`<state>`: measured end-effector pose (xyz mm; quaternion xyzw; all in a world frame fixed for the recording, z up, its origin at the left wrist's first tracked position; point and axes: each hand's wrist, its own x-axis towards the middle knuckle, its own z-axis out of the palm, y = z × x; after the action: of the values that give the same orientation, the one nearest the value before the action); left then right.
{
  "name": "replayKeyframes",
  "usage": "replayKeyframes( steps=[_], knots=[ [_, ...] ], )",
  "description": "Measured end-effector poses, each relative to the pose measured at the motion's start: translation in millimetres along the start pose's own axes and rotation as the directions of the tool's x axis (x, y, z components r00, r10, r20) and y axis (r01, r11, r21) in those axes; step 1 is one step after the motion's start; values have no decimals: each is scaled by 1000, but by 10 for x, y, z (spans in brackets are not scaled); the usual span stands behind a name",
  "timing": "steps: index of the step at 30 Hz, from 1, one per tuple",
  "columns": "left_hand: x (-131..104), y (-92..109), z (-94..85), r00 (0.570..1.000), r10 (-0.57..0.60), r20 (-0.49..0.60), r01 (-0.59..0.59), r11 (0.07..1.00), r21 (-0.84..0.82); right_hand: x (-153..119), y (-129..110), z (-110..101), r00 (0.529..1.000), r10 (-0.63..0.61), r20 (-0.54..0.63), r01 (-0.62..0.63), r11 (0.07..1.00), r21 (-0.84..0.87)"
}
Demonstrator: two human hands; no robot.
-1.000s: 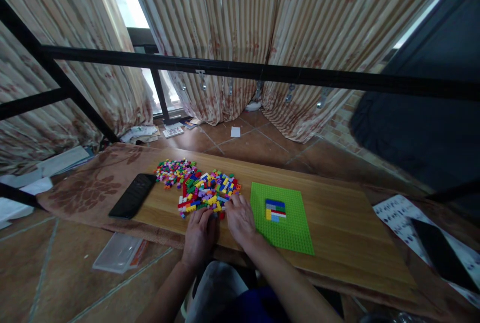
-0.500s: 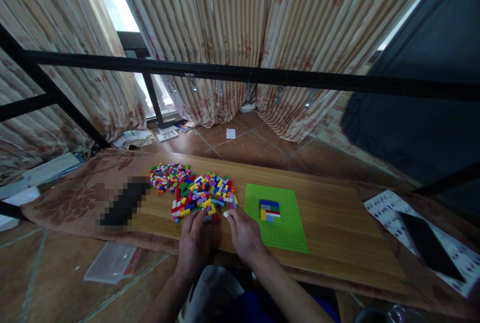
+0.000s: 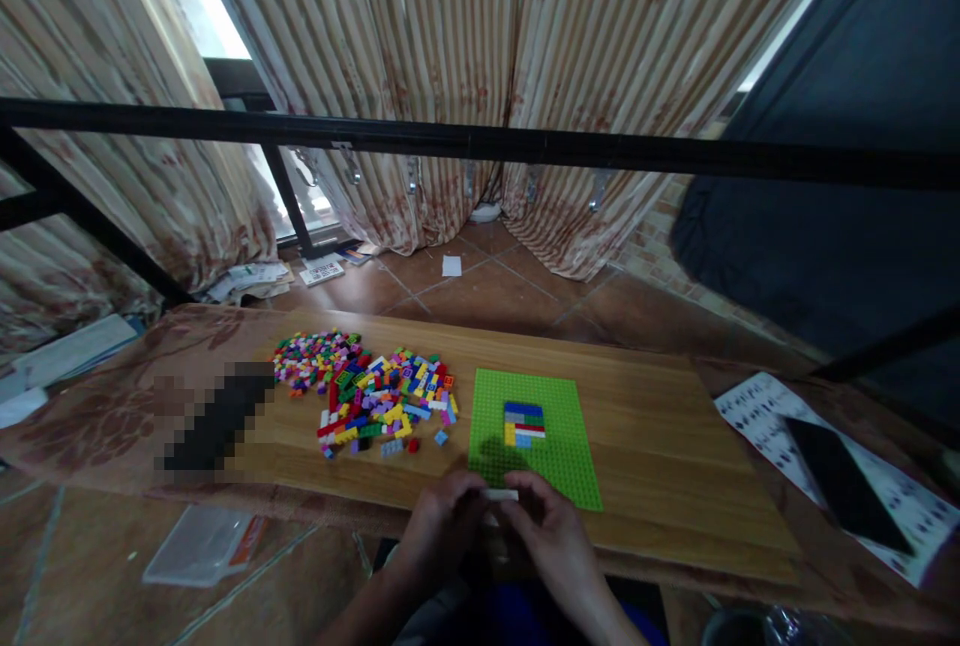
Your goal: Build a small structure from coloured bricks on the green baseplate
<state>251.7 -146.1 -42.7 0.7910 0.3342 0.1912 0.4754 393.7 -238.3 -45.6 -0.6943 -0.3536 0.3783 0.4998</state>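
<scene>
My left hand (image 3: 448, 518) and my right hand (image 3: 549, 526) meet over the table's front edge, fingers closed on a slim white toy brick (image 3: 500, 495) between them. Just beyond lies a green studded baseplate (image 3: 566, 446), a shadow falling on its near left part. Joined bricks (image 3: 523, 424) in blue, grey, green, red, white and yellow form a small block on it. To the left is a pile of mixed larger bricks (image 3: 390, 396), with smaller pieces (image 3: 319, 356) behind it. A light-blue brick (image 3: 441, 437) and a red brick (image 3: 413, 446) lie at the pile's near side.
The wooden tabletop (image 3: 660, 456) extends right to a printed sheet (image 3: 750, 406) with a black phone-like slab (image 3: 847, 486) on it. A black bar (image 3: 450, 138) crosses beyond the table. A clear plastic box (image 3: 191, 546) lies on the floor at left.
Both hands have moved right, away from the brick pile, and come together in front of the baseplate. The white brick is now between them. The view has shifted slightly.
</scene>
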Motion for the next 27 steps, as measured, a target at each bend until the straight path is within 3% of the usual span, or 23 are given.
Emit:
replayKeyframes(
  steps=[6, 12, 20, 27],
  knots=[
    [357, 149, 122, 1000, -15, -24, 14, 999, -48, 178, -39, -285, 976, -192, -103, 168, 965, -201],
    [637, 189, 172, 996, 67, -63, -73, 992, -106, 410, -78, -427, 926, -360, -112, 322, 911, -258],
    [661, 160, 241, 991, 71, -112, -86, 988, -132, 382, -19, -407, 918, -385, -98, 344, 893, -292],
    [587, 45, 332, 985, -89, -147, 20, 909, -416, 233, 29, -302, 917, -374, -142, 290, 865, -410]
  ],
)
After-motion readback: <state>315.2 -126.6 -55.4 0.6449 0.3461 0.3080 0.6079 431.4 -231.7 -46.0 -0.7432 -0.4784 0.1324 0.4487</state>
